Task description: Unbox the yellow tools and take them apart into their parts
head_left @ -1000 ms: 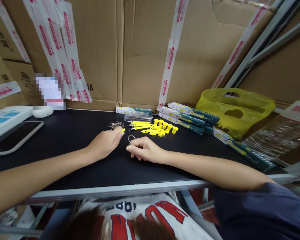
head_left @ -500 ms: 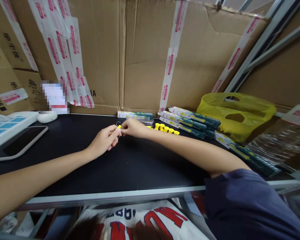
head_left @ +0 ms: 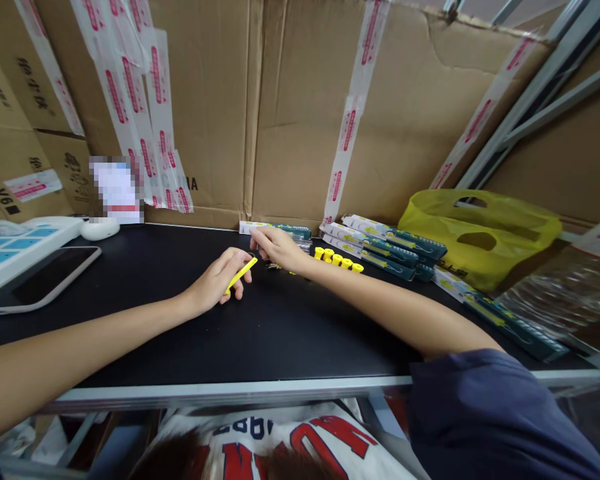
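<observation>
My left hand (head_left: 225, 279) is closed around a slim yellow plastic handle (head_left: 241, 276), which slants up to the right across the fingers. A thin curved wire shows at the handle's upper end, but how it joins is too small to tell. Just beyond it, my right hand (head_left: 279, 248) is raised with the fingers bent and the fingertips drawn together; anything between them is too small to make out. Beside the right wrist lie several yellow plastic pieces with flared ends (head_left: 337, 259). Some small metal and yellow parts sit under that hand, partly hidden.
Several green-and-white printed boxes (head_left: 380, 243) are stacked at the right, with another long box (head_left: 500, 313) nearer. A yellow plastic bag (head_left: 525, 223) and a clear bottle (head_left: 545, 283) stand behind. A phone (head_left: 50, 273) and a white power strip (head_left: 25, 247) lie left. Cardboard (head_left: 205, 113) walls the back.
My hands, together before, are now apart. The right hand has risen off the yellow handle, and the left hand has turned so that more of the handle shows. The view has shifted slightly.
</observation>
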Demonstrator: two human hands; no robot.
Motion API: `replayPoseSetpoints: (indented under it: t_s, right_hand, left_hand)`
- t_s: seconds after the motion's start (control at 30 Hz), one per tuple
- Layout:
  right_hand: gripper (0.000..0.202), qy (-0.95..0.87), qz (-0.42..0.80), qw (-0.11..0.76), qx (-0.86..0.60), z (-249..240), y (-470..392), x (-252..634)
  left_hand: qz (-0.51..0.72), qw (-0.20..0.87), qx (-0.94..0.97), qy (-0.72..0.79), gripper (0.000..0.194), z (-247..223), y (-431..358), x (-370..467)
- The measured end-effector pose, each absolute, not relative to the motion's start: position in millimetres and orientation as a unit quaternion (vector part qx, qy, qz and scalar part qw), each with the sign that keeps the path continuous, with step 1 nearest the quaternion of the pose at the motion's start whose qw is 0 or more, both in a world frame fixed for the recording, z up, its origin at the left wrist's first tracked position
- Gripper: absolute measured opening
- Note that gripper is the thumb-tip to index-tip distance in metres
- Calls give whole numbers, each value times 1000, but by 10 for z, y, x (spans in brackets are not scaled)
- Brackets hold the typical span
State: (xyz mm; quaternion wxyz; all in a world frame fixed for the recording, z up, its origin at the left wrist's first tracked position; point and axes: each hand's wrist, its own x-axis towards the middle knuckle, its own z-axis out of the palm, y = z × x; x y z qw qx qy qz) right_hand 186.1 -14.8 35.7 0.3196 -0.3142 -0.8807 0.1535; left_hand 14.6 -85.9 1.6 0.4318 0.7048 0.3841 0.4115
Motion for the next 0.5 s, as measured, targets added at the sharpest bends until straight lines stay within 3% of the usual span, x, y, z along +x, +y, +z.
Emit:
replayPoseSetpoints:
  t_s: [0.07,0.17,0.27,0.37,0.5]
  right_hand:
    - [41,-889,125,335,-286,335,-413,1972]
    - [27,-922,26,288,-258,260,-807,2088]
    - [34,-934,-62,255,-244,166,-1007,2095]
    - [36,-942,-56,241,-226,93,-1024,2014]
    - [37,-931,-3,282,-231,33,-1006,1902]
  left_hand:
    - [401,436,715,373,60,19,-890,166]
    - [366,437,734,369,66,41,-969,194]
    - [324,442,748,374,68,59,-1043,211]
    - [325,424,761,369,68,50,-1073,227]
    - [383,372,771,347,64,14,-1055,252]
